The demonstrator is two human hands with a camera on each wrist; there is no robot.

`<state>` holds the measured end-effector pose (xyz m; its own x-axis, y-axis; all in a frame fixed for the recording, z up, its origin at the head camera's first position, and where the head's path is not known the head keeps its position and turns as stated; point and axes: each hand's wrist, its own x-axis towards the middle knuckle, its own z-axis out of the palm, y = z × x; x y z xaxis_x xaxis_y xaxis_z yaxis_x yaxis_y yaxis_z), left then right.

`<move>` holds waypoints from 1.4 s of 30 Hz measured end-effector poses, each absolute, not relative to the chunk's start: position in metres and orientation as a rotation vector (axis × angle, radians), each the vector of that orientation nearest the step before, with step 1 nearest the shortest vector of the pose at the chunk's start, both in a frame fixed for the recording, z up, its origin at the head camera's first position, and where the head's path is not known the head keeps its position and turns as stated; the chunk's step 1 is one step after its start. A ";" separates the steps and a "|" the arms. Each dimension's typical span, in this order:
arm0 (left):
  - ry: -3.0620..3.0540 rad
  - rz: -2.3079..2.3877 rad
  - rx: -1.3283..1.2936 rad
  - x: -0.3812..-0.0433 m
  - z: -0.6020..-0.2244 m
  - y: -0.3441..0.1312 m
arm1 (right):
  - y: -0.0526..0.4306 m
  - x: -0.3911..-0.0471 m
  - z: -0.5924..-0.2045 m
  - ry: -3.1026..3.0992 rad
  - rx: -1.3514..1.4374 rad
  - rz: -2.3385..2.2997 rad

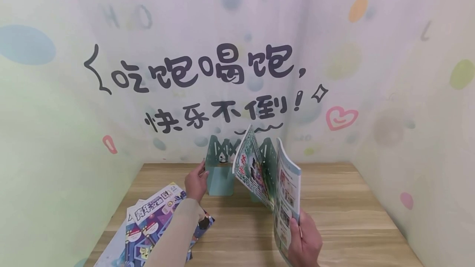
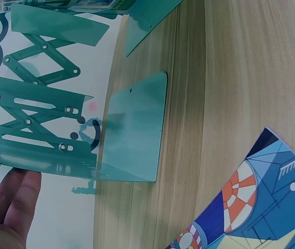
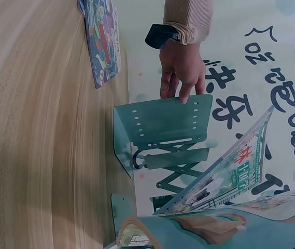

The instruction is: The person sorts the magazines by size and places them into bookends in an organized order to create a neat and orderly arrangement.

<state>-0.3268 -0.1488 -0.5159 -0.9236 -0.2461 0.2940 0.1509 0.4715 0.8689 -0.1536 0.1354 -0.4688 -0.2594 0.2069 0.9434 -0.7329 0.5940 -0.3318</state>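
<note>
A green metal expandable bookend (image 1: 220, 181) with crisscross folding arms stands at the back of the table. My left hand (image 1: 196, 182) pinches the upright edge of its left end plate (image 2: 48, 158), thumb on one side and fingers on the other. My right hand (image 1: 307, 240) grips a magazine (image 1: 286, 201) low down, holding it upright in front of the bookend's right part. Beside it a green-covered magazine (image 1: 250, 168) leans left, fanned away from it; the two meet near the bottom. Whether they are separate cannot be told. They hide much of the bookend's right side.
Several overlapping magazines (image 1: 154, 221) lie at the table's left, partly under my left forearm. The wooden table (image 1: 345, 209) reaches back to a printed curtain (image 1: 222, 19) with large dark lettering, and pale walls rise on both sides.
</note>
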 end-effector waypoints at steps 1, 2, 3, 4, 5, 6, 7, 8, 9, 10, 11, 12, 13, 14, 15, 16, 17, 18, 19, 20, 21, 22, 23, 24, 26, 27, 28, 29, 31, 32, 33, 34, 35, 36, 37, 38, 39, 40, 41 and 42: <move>-2.346 -1.440 0.081 -0.327 -0.516 -0.149 | 0.135 -0.153 -0.466 -1.595 0.448 0.942; -2.346 -1.441 0.081 -0.327 -0.516 -0.149 | 0.134 -0.153 -0.464 -1.596 0.444 0.932; -2.346 -1.441 0.082 -0.327 -0.517 -0.149 | 0.134 -0.153 -0.462 -1.590 0.442 0.922; -2.347 -1.442 0.081 -0.327 -0.517 -0.149 | 0.134 -0.154 -0.461 -1.584 0.442 0.917; -2.347 -1.444 0.083 -0.327 -0.517 -0.149 | 0.133 -0.155 -0.460 -1.578 0.441 0.909; -2.348 -1.445 0.085 -0.327 -0.517 -0.149 | 0.133 -0.155 -0.460 -1.562 0.447 0.911; -2.349 -1.446 0.085 -0.327 -0.517 -0.149 | 0.133 -0.156 -0.459 -1.552 0.449 0.911; -2.350 -1.444 0.084 -0.327 -0.517 -0.149 | 0.133 -0.156 -0.460 -1.548 0.449 0.908; -2.349 -1.445 0.082 -0.327 -0.517 -0.149 | 0.133 -0.156 -0.460 -1.539 0.451 0.910; -2.348 -1.444 0.080 -0.327 -0.517 -0.148 | 0.133 -0.156 -0.461 -1.536 0.452 0.914; -2.347 -1.444 0.079 -0.327 -0.516 -0.148 | 0.133 -0.157 -0.463 -1.537 0.449 0.916; -2.347 -1.442 0.078 -0.327 -0.516 -0.148 | 0.133 -0.157 -0.466 -1.535 0.449 0.921; -2.346 -1.439 0.076 -0.327 -0.515 -0.148 | 0.134 -0.158 -0.468 -1.538 0.444 0.919; -2.345 -1.437 0.075 -0.327 -0.515 -0.148 | 0.135 -0.159 -0.471 -1.540 0.442 0.920; -2.346 -1.435 0.076 -0.326 -0.515 -0.148 | 0.135 -0.161 -0.475 -1.539 0.443 0.922; -2.349 -1.433 0.079 -0.326 -0.515 -0.148 | 0.136 -0.162 -0.478 -1.543 0.439 0.917; -2.352 -1.433 0.081 -0.326 -0.515 -0.148 | 0.137 -0.163 -0.481 -1.545 0.434 0.910; -2.352 -1.433 0.081 -0.326 -0.515 -0.148 | 0.138 -0.165 -0.484 -1.542 0.432 0.904; -2.352 -1.431 0.079 -0.327 -0.516 -0.149 | 0.138 -0.164 -0.483 -1.535 0.435 0.902; -2.350 -1.431 0.078 -0.327 -0.516 -0.149 | 0.138 -0.165 -0.484 -1.536 0.438 0.899; -2.350 -1.429 0.078 -0.327 -0.517 -0.149 | 0.139 -0.165 -0.485 -1.541 0.437 0.892; -2.349 -1.429 0.076 -0.328 -0.518 -0.149 | 0.139 -0.165 -0.486 -1.544 0.437 0.885; -2.347 -1.428 0.075 -0.328 -0.518 -0.149 | 0.140 -0.165 -0.486 -1.549 0.435 0.877; -2.345 -1.426 0.073 -0.328 -0.519 -0.149 | 0.140 -0.166 -0.487 -1.554 0.436 0.872; -2.344 -1.427 0.072 -0.328 -0.519 -0.149 | 0.142 -0.168 -0.491 -1.558 0.438 0.859; -2.344 -1.429 0.074 -0.328 -0.519 -0.149 | 0.143 -0.168 -0.492 -1.558 0.438 0.850; -2.344 -1.430 0.075 -0.328 -0.518 -0.149 | 0.143 -0.169 -0.491 -1.553 0.437 0.843; -2.343 -1.433 0.075 -0.328 -0.518 -0.149 | 0.143 -0.169 -0.490 -1.545 0.441 0.839; -2.343 -1.435 0.073 -0.327 -0.517 -0.149 | 0.142 -0.170 -0.487 -1.520 0.451 0.833; -2.344 -1.434 0.075 -0.327 -0.517 -0.149 | 0.141 -0.169 -0.485 -1.512 0.453 0.827; -2.345 -1.433 0.076 -0.327 -0.517 -0.149 | 0.140 -0.169 -0.482 -1.502 0.454 0.821; -2.346 -1.431 0.075 -0.327 -0.516 -0.149 | 0.140 -0.169 -0.480 -1.493 0.455 0.816; -2.346 -1.431 0.074 -0.327 -0.516 -0.149 | 0.139 -0.169 -0.477 -1.489 0.452 0.808; -2.346 -1.429 0.072 -0.327 -0.516 -0.149 | 0.139 -0.169 -0.476 -1.483 0.450 0.803; -2.347 -1.427 0.072 -0.327 -0.516 -0.149 | 0.138 -0.169 -0.474 -1.482 0.445 0.793; -2.348 -1.425 0.071 -0.327 -0.516 -0.149 | 0.138 -0.169 -0.473 -1.482 0.441 0.787; -2.349 -1.423 0.069 -0.327 -0.516 -0.149 | 0.139 -0.169 -0.473 -1.487 0.434 0.780; -2.352 -1.420 0.069 -0.327 -0.516 -0.149 | 0.139 -0.170 -0.474 -1.489 0.427 0.775; -2.354 -1.418 0.070 -0.327 -0.516 -0.149 | 0.140 -0.171 -0.475 -1.490 0.417 0.768; -2.356 -1.416 0.069 -0.327 -0.516 -0.149 | 0.140 -0.173 -0.476 -1.487 0.412 0.767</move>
